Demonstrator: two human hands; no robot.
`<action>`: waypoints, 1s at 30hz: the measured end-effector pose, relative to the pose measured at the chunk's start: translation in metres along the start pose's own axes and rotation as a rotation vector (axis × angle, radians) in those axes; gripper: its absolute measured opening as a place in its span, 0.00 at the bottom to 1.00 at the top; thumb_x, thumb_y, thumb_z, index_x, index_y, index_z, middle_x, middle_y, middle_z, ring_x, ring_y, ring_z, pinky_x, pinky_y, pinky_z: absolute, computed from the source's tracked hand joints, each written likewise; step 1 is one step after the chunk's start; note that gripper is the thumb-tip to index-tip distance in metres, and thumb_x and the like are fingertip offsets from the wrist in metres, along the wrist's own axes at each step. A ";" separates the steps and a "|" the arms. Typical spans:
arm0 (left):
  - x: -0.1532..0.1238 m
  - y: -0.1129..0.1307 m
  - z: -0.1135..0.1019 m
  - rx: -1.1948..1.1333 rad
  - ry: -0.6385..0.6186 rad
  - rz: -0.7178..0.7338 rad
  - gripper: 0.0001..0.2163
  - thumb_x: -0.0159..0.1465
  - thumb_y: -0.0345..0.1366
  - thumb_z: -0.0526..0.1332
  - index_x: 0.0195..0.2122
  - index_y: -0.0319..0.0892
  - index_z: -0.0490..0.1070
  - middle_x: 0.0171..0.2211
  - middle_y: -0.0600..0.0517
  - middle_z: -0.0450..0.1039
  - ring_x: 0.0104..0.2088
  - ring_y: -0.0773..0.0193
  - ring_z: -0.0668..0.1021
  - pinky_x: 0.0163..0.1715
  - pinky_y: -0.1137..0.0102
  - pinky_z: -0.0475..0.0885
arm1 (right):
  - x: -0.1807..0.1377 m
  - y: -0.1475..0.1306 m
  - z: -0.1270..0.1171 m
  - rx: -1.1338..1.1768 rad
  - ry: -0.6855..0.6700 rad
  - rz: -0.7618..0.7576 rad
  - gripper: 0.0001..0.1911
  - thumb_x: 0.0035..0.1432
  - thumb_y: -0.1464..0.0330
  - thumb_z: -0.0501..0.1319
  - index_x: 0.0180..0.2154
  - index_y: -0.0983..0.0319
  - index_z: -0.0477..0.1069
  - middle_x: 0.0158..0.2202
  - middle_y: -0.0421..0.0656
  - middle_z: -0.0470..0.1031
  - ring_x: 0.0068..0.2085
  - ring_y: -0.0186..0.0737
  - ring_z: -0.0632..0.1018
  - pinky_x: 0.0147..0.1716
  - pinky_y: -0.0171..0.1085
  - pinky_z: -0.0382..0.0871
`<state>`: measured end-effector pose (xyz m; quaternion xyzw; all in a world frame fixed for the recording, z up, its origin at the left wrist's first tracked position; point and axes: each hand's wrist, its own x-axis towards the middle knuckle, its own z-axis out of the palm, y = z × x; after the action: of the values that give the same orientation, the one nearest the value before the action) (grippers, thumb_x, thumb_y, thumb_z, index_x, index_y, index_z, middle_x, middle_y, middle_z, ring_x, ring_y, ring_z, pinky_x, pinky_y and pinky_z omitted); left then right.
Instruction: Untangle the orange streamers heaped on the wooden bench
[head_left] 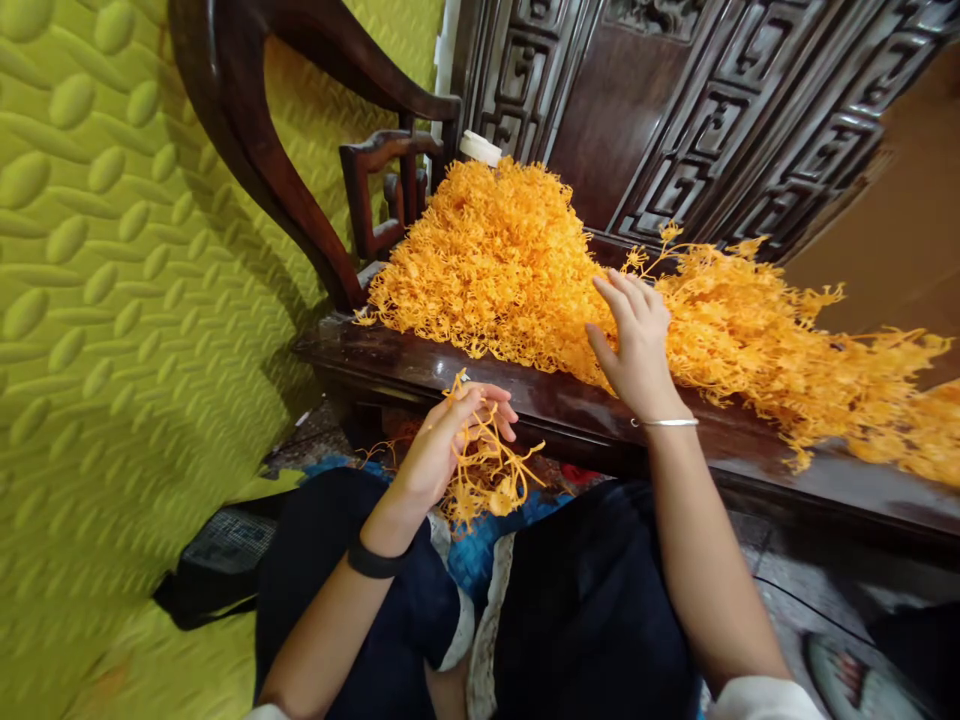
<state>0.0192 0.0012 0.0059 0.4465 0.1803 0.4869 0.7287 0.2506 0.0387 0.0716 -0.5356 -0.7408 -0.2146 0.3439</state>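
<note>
My left hand (450,435) is closed around a loose bunch of orange plastic sprigs (487,470), thin branching stems that hang down over my lap. With its fingers apart, my right hand (634,340) is at the front of the orange heap, between its two parts; whether a fingertip touches a piece I cannot make out. A tall mound of small orange plastic pieces (502,260) lies to the left of that hand. To its right spreads a looser pile of branching orange sprigs (735,320), running along the seat.
The heap rests on a dark carved wooden bench (360,345) with a curved armrest (247,130). A white round object (480,148) stands behind the mound. Yellow embossed padding (90,300) covers the left wall. A black bag (225,550) lies beside my leg.
</note>
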 end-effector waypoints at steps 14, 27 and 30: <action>-0.002 0.004 0.000 0.065 0.085 0.044 0.14 0.63 0.44 0.55 0.42 0.41 0.70 0.38 0.49 0.73 0.36 0.65 0.75 0.33 0.73 0.70 | -0.029 -0.091 -0.035 0.662 -0.572 -0.058 0.20 0.46 0.53 0.66 0.26 0.64 0.68 0.23 0.39 0.68 0.26 0.32 0.68 0.27 0.32 0.61; -0.006 0.007 -0.005 0.195 -0.033 0.039 0.22 0.50 0.38 0.68 0.44 0.43 0.65 0.37 0.51 0.71 0.34 0.67 0.74 0.34 0.73 0.70 | -0.031 -0.085 -0.027 0.914 -0.427 0.159 0.05 0.58 0.68 0.59 0.35 0.63 0.70 0.32 0.42 0.73 0.34 0.33 0.73 0.35 0.31 0.66; -0.009 0.007 -0.001 0.307 -0.086 0.001 0.19 0.51 0.36 0.68 0.43 0.42 0.67 0.37 0.51 0.71 0.34 0.68 0.73 0.34 0.74 0.68 | -0.032 -0.087 -0.025 0.906 -0.456 0.123 0.06 0.58 0.67 0.59 0.35 0.63 0.70 0.32 0.42 0.72 0.34 0.34 0.73 0.35 0.33 0.67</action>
<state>0.0105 -0.0050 0.0099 0.5732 0.2211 0.4345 0.6586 0.1813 -0.0281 0.0692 -0.4085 -0.7827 0.2712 0.3834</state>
